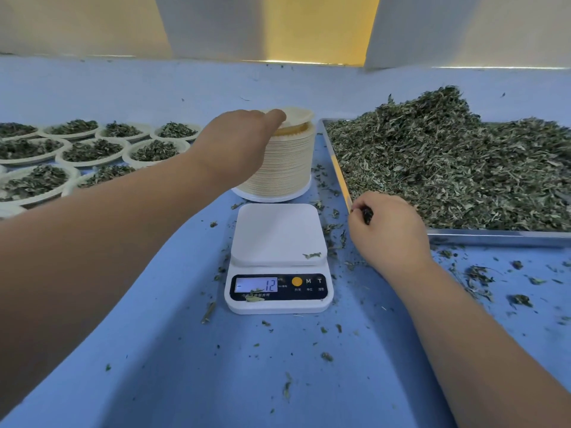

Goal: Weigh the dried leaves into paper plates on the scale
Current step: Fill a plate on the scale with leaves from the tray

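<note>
A white digital scale (278, 233) sits mid-table with a bare platform and a display reading -12. Behind it stands a tall stack of paper plates (287, 162). My left hand (241, 137) reaches over the stack and grips the top plate (296, 114), which is lifted at a tilt. A big heap of dried leaves (457, 162) fills a metal tray (494, 236) on the right. My right hand (389, 227) rests at the tray's near left corner, fingers curled around a small pinch of dark leaves.
Several filled paper plates (92, 151) of leaves cover the table's left side. Loose leaf bits (482, 276) are scattered over the blue table around the scale and in front of the tray. A pale wall runs along the back.
</note>
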Demonstrator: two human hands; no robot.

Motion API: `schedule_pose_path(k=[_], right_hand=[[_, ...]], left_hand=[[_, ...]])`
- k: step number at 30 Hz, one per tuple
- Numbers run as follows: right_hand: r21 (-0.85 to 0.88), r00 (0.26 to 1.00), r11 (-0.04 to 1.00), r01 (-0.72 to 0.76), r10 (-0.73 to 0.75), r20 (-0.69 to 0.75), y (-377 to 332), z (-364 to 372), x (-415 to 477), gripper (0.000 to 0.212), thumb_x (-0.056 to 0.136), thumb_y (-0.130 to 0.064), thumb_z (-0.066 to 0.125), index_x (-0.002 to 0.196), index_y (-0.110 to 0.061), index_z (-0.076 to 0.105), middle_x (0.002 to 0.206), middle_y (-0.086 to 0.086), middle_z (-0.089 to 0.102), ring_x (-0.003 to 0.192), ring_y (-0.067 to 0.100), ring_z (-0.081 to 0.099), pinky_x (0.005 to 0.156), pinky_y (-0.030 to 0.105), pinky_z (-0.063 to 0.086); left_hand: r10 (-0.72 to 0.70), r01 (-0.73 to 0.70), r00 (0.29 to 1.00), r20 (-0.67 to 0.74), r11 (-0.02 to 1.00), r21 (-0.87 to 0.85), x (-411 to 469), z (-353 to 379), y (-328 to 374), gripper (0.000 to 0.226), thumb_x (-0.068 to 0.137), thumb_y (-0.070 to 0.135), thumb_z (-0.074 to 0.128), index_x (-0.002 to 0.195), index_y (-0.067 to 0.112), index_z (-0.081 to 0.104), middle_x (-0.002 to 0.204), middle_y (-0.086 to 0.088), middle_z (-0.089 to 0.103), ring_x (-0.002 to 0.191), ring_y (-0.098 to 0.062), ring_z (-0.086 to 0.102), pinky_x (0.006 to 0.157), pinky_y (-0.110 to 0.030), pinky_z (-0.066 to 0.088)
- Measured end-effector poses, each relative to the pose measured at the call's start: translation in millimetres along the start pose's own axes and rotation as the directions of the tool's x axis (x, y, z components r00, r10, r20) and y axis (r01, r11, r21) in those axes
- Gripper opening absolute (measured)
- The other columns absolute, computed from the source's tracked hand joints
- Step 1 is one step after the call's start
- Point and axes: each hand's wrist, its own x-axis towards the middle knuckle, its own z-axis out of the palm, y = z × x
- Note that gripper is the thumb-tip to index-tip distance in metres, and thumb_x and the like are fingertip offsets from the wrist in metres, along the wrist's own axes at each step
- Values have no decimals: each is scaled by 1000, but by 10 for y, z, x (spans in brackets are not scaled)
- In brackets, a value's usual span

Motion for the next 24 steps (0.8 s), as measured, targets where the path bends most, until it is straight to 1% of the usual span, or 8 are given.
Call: schedule_pose_path(k=[3, 7, 12, 14, 17, 20, 22, 24], right_hand=[[0, 1000, 1000, 4, -4, -6, 7, 11, 3, 16, 94, -22, 52, 91, -21, 67, 78, -7, 61, 88, 21, 52, 73, 36, 48], [1, 1000, 1000, -1, 1, 1, 15, 14, 1, 16, 94, -22, 51, 91, -22, 67, 78, -7, 62, 88, 21, 52, 72, 35, 48], [-7, 1000, 1000, -7, 7, 2, 14, 4, 2, 17, 94, -22, 51, 92, -22, 68, 79, -7, 62, 89, 21, 53, 71, 33, 45], [-6, 1000, 1000, -9, 9, 10, 9, -3, -1, 16, 94, -22, 52, 93, -22, 68, 81, -7, 62, 91, 21, 53, 72, 33, 45], [19, 999, 999, -34, 34, -13, -10, -5, 2, 20, 93, -23, 55, 109, -21, 66, 93, -8, 62, 99, 23, 56, 79, 37, 48], [143, 990, 985, -92, 106, -92, -5, -11, 17, 48, 91, -23, 59, 137, -20, 46, 121, 1, 59, 117, 23, 53, 91, 44, 49], [248, 979, 960, -126, 160, -122, 11, -25, 24, 59, 90, -24, 61, 143, -24, 35, 133, -1, 54, 120, 20, 52, 93, 47, 50], [328, 976, 937, -121, 173, -133, 21, -35, 16, 64, 90, -29, 63, 144, -32, 28, 138, -7, 52, 119, 14, 54, 92, 47, 52]], left_hand=[[-11, 10, 999, -30, 1000, -25, -25, 13, 10, 44, 96, 2, 45, 140, 5, 45, 102, -19, 61, 90, -39, 55, 73, -51, 48], [-137, 136, 991, -10, 990, -37, 22, 10, 23, 32, 93, 8, 46, 120, 6, 61, 111, -14, 60, 99, -38, 56, 88, -49, 46], [-302, 269, 951, -71, 916, -296, 53, 1, 59, 26, 87, 5, 48, 100, 7, 71, 102, -14, 62, 95, -36, 58, 86, -48, 51], [-334, 260, 932, -143, 888, -379, 49, 39, 82, 24, 90, 5, 50, 97, 5, 73, 105, -14, 65, 99, -33, 60, 88, -43, 50], [-352, 196, 908, -229, 838, -510, 24, 69, 161, 23, 90, 3, 54, 102, 5, 74, 117, -11, 66, 111, -25, 60, 89, -19, 39], [-312, 109, 910, -273, 816, -568, -23, 67, 264, 27, 86, -5, 51, 94, 4, 75, 119, -9, 65, 112, -20, 58, 83, -3, 31], [-298, 80, 913, -280, 802, -592, -58, 67, 331, 30, 84, -10, 49, 91, 4, 75, 119, -9, 64, 113, -18, 57, 86, -3, 32], [-269, 38, 915, -299, 798, -602, -95, 92, 398, 32, 83, -13, 49, 91, 3, 75, 119, -11, 64, 113, -20, 59, 91, -14, 40]])
